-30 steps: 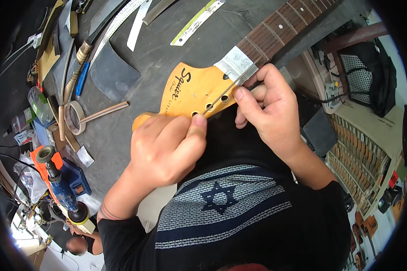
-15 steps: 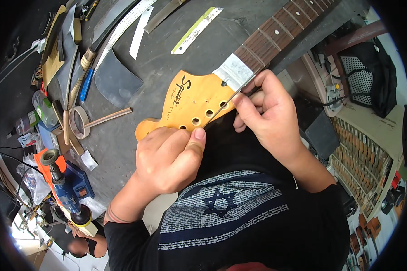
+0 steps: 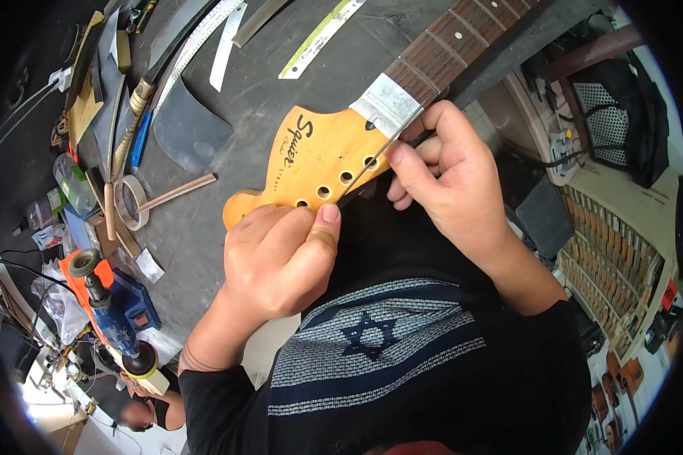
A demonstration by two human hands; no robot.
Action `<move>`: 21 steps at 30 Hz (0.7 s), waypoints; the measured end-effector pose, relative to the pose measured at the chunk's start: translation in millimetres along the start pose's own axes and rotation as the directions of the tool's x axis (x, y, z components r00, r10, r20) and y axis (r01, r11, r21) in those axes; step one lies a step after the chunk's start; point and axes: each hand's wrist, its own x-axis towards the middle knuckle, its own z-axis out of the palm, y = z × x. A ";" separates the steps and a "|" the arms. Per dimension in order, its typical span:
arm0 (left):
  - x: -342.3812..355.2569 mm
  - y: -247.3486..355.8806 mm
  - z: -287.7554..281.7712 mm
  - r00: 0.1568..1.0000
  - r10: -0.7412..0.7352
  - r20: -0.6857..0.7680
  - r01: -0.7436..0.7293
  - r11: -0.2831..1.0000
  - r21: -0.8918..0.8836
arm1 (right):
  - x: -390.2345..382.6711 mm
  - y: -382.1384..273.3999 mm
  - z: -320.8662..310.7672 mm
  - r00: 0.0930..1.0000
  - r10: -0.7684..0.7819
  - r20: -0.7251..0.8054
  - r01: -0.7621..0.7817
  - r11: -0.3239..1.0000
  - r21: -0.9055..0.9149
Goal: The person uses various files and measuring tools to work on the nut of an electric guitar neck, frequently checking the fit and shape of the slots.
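A guitar neck (image 3: 437,57) with dark fretboard and a pale wooden headstock (image 3: 328,144) lies slanted in front of me. Silvery tape (image 3: 385,102) covers the end of the fretboard beside the headstock. Along the headstock's near edge, past the tuner holes, runs a thin metal rod (image 3: 372,161). My left hand (image 3: 277,262) is closed round the tip of the headstock, its thumb against the rod's lower end. With thumb and fingers, my right hand (image 3: 455,174) pinches the rod near the tape; its other fingers curl below the neck.
On the dark workbench (image 3: 228,159) are a tape roll (image 3: 132,203), a wooden stick (image 3: 178,192), a grey plate (image 3: 190,125), a blue-handled tool (image 3: 141,140) and rulers (image 3: 322,38). A power tool (image 3: 114,318) stands at left. Another person (image 3: 148,406) is at lower left.
The neck has shifted slightly left and away from me, both hands moving with it. The rod's upper end now shows over the tape's edge. Both grips look the same.
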 end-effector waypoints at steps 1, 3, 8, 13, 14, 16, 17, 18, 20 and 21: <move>-0.1 -0.3 -0.3 1.000 -0.002 0.008 0.002 1.000 -0.001 | 0.2 0.3 0.1 1.000 0.000 -0.001 0.000 1.000 -0.003; -0.3 -0.2 0.0 1.000 -0.005 0.017 0.005 1.000 -0.003 | 0.3 0.6 0.4 1.000 0.002 -0.001 -0.002 1.000 -0.007; -2.5 2.7 2.1 1.000 -0.012 -0.014 0.012 1.000 0.016 | 0.1 0.6 -2.5 0.999 -0.049 0.018 0.050 0.997 -0.050; -5.2 3.5 -3.8 1.000 -0.004 0.006 0.004 1.000 0.028 | -1.4 1.5 -0.1 1.000 -0.006 0.009 0.006 1.000 0.007; 0.0 3.1 -3.9 1.000 0.006 0.008 -0.006 1.000 0.029 | -1.9 1.3 0.4 1.000 -0.001 0.001 0.001 0.999 0.032; 16.2 3.0 1.5 1.000 0.018 0.012 -0.019 0.997 0.068 | 0.3 1.7 -0.6 1.000 -0.012 0.015 0.012 1.000 0.020; 20.6 2.9 3.2 0.999 0.035 0.021 -0.037 0.994 0.102 | 1.0 2.1 -0.7 1.000 -0.022 0.021 0.021 1.000 0.010; 22.6 2.6 3.0 0.999 0.035 0.038 -0.039 0.994 0.106 | 0.8 1.5 -1.6 1.000 -0.022 0.020 0.021 1.000 0.012; 8.9 5.7 -1.8 1.000 0.020 0.021 -0.021 0.997 0.079 | 0.3 0.2 -3.2 1.000 -0.023 0.013 0.024 1.000 -0.017; -2.2 6.5 -1.9 1.000 0.000 0.002 0.000 0.999 0.053 | 0.4 0.9 -2.6 1.000 -0.022 0.013 0.023 1.000 -0.016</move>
